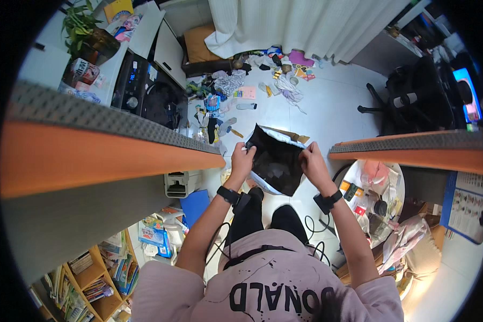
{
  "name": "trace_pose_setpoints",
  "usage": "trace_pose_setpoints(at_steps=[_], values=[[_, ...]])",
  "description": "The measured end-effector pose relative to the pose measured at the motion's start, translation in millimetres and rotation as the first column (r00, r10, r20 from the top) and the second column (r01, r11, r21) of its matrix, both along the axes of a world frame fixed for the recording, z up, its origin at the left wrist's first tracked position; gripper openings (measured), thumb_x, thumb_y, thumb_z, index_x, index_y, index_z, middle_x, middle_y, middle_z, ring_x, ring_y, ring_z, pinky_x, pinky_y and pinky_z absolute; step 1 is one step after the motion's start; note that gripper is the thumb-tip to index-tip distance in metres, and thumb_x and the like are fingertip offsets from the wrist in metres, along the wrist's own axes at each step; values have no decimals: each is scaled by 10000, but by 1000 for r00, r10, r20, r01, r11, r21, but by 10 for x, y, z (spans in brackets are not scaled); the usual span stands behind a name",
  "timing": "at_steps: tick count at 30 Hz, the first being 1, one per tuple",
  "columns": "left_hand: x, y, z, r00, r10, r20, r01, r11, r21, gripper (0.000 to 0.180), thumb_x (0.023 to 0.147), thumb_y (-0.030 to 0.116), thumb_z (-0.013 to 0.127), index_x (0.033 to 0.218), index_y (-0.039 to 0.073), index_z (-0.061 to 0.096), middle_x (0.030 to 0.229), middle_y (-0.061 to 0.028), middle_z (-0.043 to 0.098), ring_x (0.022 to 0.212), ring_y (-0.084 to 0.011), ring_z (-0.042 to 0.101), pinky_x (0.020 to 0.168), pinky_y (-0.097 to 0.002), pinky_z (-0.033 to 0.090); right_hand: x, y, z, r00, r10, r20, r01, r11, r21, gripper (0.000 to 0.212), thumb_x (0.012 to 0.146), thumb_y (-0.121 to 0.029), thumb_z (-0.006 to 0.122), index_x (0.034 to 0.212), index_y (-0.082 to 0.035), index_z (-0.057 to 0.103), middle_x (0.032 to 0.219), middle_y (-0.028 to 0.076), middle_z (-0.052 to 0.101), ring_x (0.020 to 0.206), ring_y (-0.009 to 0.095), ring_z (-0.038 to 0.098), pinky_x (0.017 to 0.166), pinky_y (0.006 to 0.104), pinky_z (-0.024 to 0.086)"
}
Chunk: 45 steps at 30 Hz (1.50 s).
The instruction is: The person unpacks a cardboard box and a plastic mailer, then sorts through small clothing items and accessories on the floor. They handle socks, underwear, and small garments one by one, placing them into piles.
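A plastic bag (276, 163), dark inside and white outside, hangs open in front of my legs. Its left edge is pinched in my left hand (243, 160). My right hand (314, 162) grips the opposite edge, so the mouth is spread between them and faces up toward me. Something pale shows dimly in the bag's dark interior, too unclear to name. Behind the bag's far edge a strip of brown cardboard (287, 134) is partly visible; I cannot tell whether it touches the bag. Each wrist wears a black band.
Clothes, toys and small items (233, 83) litter the floor ahead. Orange-edged partitions (112, 155) flank me on both sides. To the right stand a cluttered round table (400, 185) and an office chair (413, 99). A front-loading washer (145, 91) is far left, bookshelves (94, 273) near left. Cables lie by my legs.
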State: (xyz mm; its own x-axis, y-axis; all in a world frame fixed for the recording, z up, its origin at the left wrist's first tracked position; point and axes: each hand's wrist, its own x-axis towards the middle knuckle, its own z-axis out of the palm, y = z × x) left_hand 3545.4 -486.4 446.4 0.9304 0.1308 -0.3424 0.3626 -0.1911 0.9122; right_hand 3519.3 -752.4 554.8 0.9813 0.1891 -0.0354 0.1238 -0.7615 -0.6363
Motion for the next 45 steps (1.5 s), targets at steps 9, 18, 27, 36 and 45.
trace_pose_setpoints(at_steps=[9,18,27,36,45], values=[[1599,-317,-584,964,-252,-83,263,949,176,679,775,244,869,1268,-30,492,1173,-231,680,1109,-366,667,962,-420,514,2086,-166,-854,1000,17,-17,-13,980,200,276,735,199,518,918,22,624,1019,152,476,878,312,550,762,352,498],[2825,-472,-2079,985,-77,-154,99,986,134,345,802,158,815,1022,-2,602,912,-197,685,895,-391,672,808,-450,522,4019,-340,-2602,970,84,-227,-31,973,228,266,728,205,536,823,-11,658,932,115,588,840,271,614,733,328,497],[3666,-44,-3432,927,266,-264,-361,821,-443,216,874,-30,775,1064,-34,672,967,-28,719,864,-94,654,807,-234,518,5253,179,-4195,861,111,-496,90,927,365,251,776,145,578,933,-7,703,955,78,658,900,201,644,825,306,506],[4454,694,-4435,899,414,-145,-439,852,-286,205,896,-3,770,1039,-7,622,959,-60,736,846,-94,662,783,-210,507,6232,446,-5743,745,168,-646,285,796,534,230,967,-161,701,1154,-89,587,1054,15,647,881,113,658,684,273,541],[5078,938,-4209,949,313,-34,-312,920,-236,146,962,90,726,935,50,589,793,44,587,718,-21,496,645,-197,394,6814,20,-7508,756,117,-644,-374,885,-278,311,997,-293,630,1103,-6,684,979,134,713,854,216,642,786,364,528]])
